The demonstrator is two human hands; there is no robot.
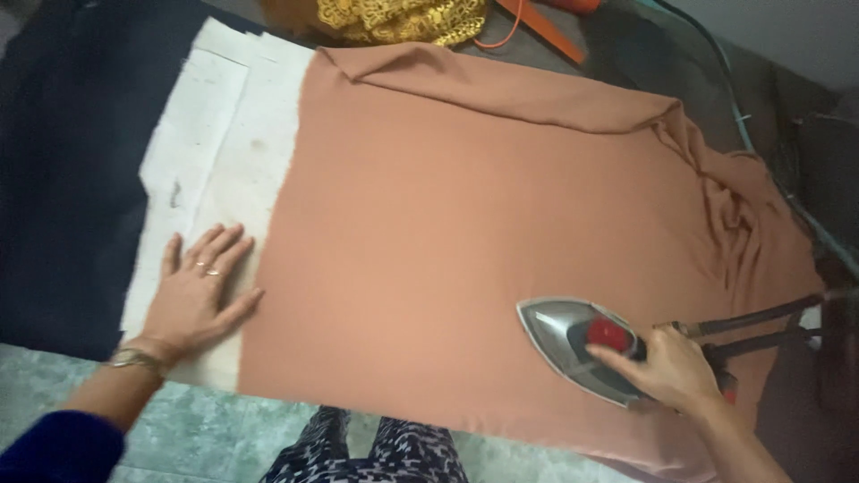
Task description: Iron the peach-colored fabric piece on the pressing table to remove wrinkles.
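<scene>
Fingers of right hand [673, 368] are wrapped round the handle of the iron [577, 344], clamped on it; index finger lies fwd along the handle near the red knob [610, 334]. Left hand [195, 291] is flat, fingers spread apart, palm down, holding nothing, pressing on the white pad [215, 152] w/ fingertips just at the edge of the terracotta cloth [465, 233].

Iron sits soleplate-down on the cloth, at its near right part, close to the near edge. Its long axis runs roughly left-right in the view, slightly tilted: pointed tip aims left and a bit away from the person, heel toward the right wrist. So the unpressed stretch of cloth lies left of the tip, between the two hands. Right hand is on the iron; left is well apart from it, across the width of cloth.

Cloth lies mostly smooth over the middle, folded at the far edge and bunched in wrinkles at the right. Dark cords [752, 322] run from the iron's heel off to the right. Beyond: dark navy fabric [63, 161] under the pad at left, yellow lace [403, 18] and an orange strap [537, 31] at the far side. Patterned trousers [376, 452] and tiled floor [54, 385] below.
</scene>
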